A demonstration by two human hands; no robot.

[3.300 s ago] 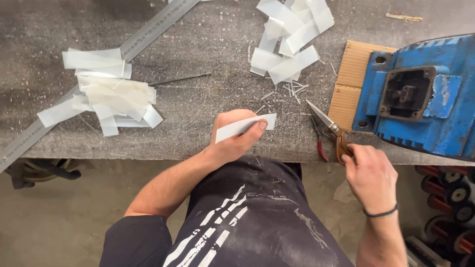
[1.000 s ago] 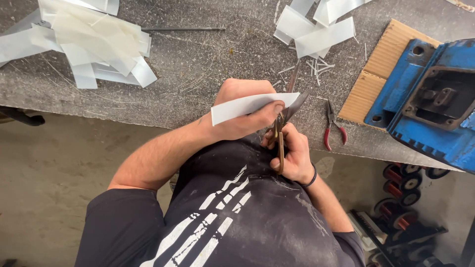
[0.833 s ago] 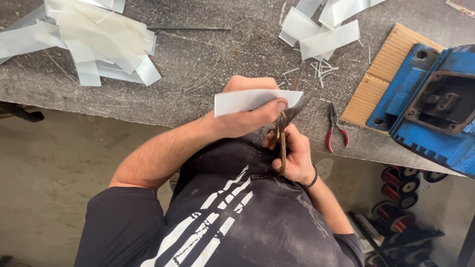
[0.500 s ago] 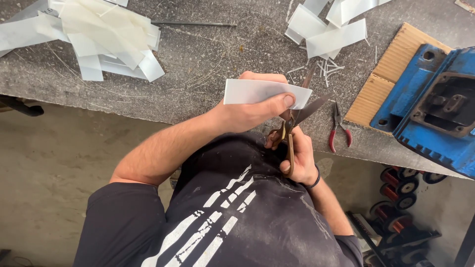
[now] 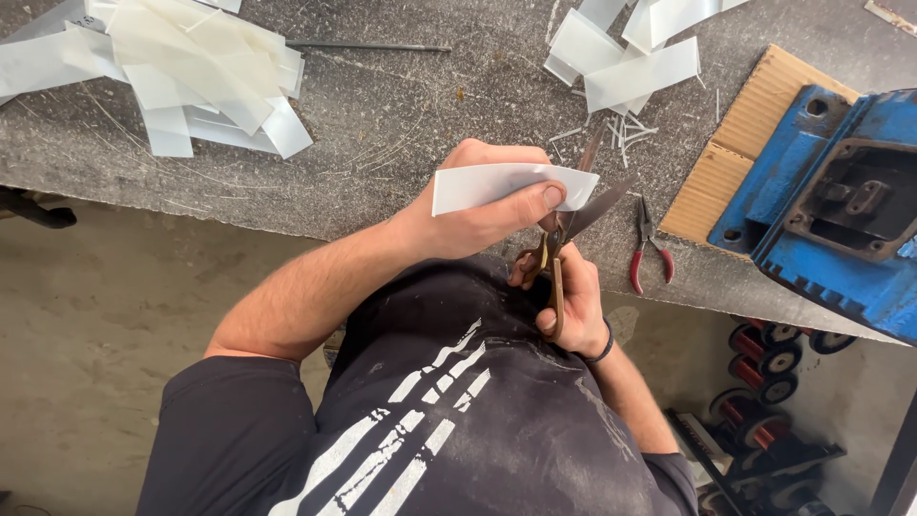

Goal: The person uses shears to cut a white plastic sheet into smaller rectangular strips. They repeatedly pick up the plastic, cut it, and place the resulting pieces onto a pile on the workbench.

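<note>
I see the left hand pinching a white strip; its right end sits between the open scissors, gripped by the right hand.

**Colours and Patterns at the Grey Surface**

White strip at centre, pinched in the left hand. Brownish-gold handles and dark grey blades on the scissors in the right hand. Mottled, scratched grey across the surface. Translucent white on the strip pile at 10 o'clock. Red handles on the pliers at 3 o'clock. Chipped blue on the machine housing, tan on the board beneath. Black shirt with white stripes at 6 o'clock.
</note>
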